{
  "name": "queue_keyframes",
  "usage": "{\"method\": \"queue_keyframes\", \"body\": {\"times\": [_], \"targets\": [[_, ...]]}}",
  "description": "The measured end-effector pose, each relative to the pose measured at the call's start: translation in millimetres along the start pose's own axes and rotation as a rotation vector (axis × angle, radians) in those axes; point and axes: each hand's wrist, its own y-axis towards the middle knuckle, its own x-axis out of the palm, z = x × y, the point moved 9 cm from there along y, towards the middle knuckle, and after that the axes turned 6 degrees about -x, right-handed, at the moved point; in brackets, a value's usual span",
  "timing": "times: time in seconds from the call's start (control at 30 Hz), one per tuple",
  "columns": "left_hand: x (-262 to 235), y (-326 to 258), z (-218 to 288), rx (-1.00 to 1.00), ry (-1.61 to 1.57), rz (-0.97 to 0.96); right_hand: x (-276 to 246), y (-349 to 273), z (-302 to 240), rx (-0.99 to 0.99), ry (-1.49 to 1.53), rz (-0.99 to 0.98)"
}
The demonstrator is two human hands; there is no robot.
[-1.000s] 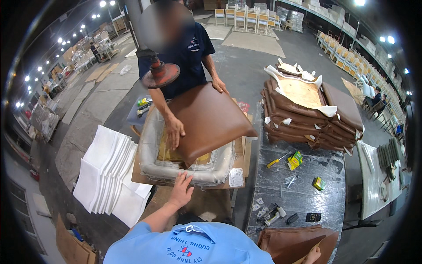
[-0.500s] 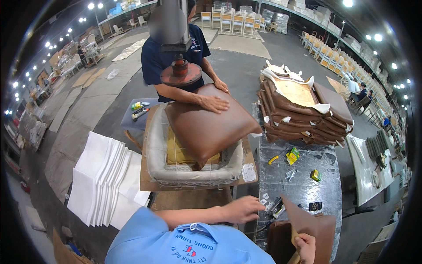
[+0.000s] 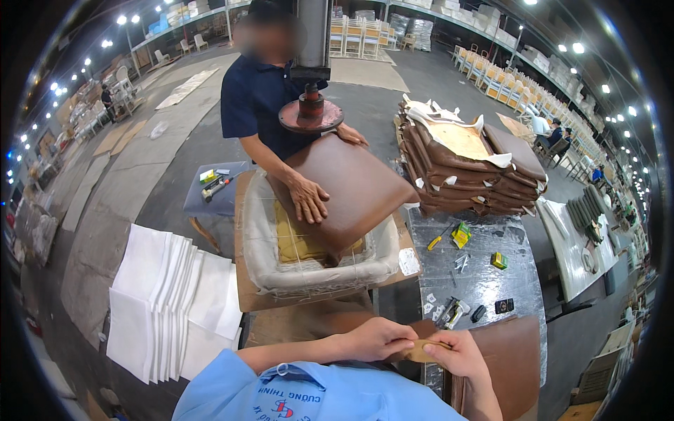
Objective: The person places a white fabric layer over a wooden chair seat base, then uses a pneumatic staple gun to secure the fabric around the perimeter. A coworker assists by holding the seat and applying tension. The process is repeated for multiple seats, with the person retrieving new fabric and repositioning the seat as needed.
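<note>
Pinching a small flat tan piece, left hand and right hand, both grips closed on it.

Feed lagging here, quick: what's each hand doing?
Left hand: closed, pinching the brown cover piece edge.
Right hand: closed on the same edge.

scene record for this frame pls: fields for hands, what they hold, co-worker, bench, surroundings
left hand: pinching one end of a small tan piece
right hand: pinching the other end of that piece
under hands: brown cover at the metal table edge
co-worker: hand flat on a brown cushion tilted in a padded frame, under a round press head
table items: small tools, yellow-green box
behind: stack of brown covers
floor left: white sheets
</note>
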Motion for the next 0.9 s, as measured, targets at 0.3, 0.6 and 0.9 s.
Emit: {"method": "queue_keyframes", "body": {"times": [0.3,0.6,0.9], "targets": [[-37.5,-79.0,-68.0,-0.386,-0.501,0.106,59.2,58.8,-49.1,-0.203,-0.055,-0.155],[-56.7,-106.6,-77.8,-0.359,-0.462,0.223,74.2,75.2,-55.0,-0.161,0.029,-0.185],[-70.5,-101.5,-75.9,-0.302,-0.433,0.339,65.5,78.0,-26.0,-0.08,0.189,-0.111]]}}
